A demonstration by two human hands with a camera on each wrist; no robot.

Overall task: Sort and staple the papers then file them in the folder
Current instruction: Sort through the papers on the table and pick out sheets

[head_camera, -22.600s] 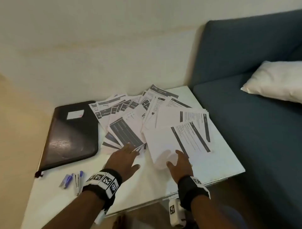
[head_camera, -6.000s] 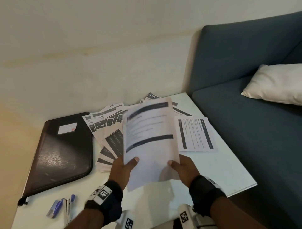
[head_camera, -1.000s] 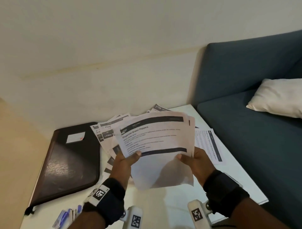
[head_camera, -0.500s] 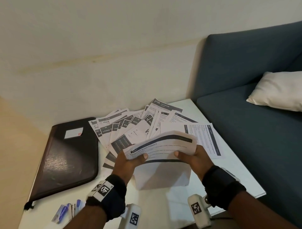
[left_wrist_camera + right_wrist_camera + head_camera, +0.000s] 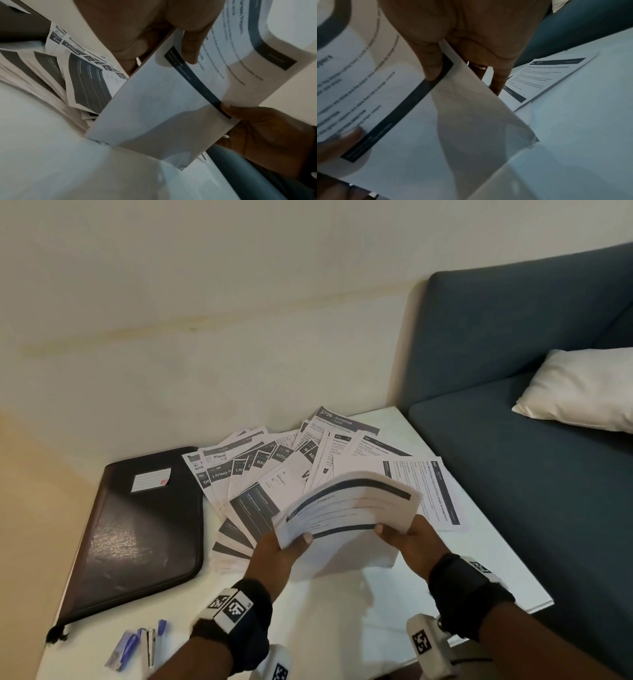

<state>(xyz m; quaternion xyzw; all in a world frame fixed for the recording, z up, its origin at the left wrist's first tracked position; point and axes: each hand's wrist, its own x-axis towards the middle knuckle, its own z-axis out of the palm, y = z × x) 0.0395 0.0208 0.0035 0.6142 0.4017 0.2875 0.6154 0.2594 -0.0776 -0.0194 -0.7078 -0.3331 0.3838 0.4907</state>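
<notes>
Held sheaf of printed sheets (image 5: 346,508): centre of the head view, gripped at both side edges and lifted off the table, lower edge close above or on the white table (image 5: 342,611); contact not clear. Top margin curling forward and away, probably so the edges can be squared or the headings read.

Left hand (image 5: 274,553): lower centre, thumb on the printed face, fingers curled behind the left edge; pinching the sheaf. Left wrist view confirms thumb (image 5: 192,46) pressed on the page.

Right hand (image 5: 416,537): right of centre, thumb on the dark footer bar, fingers behind; also pinching the sheaf. Right wrist view shows thumb (image 5: 433,65) on top and fingers under the sheet.

Fanned loose papers (image 5: 274,470): centre of the frame, spread overlapping on the table beyond the hands, headings such as LIVING and BATHROOM exposed, likely fanned so categories can be read. Judged unsorted as yet.

Single sheet (image 5: 421,491): right of the fan, flat, turned sideways, partly behind the sheaf; perhaps set apart as a separate pile.

Dark zip folder (image 5: 137,529): left of centre, closed, flat, with a small label (image 5: 151,480) near its top. Filing not begun.

Stapler and blue pens (image 5: 137,648): lower left, grouped near the table edge, untouched.

Blue sofa (image 5: 531,440) with pale cushion (image 5: 579,388): right side.
</notes>
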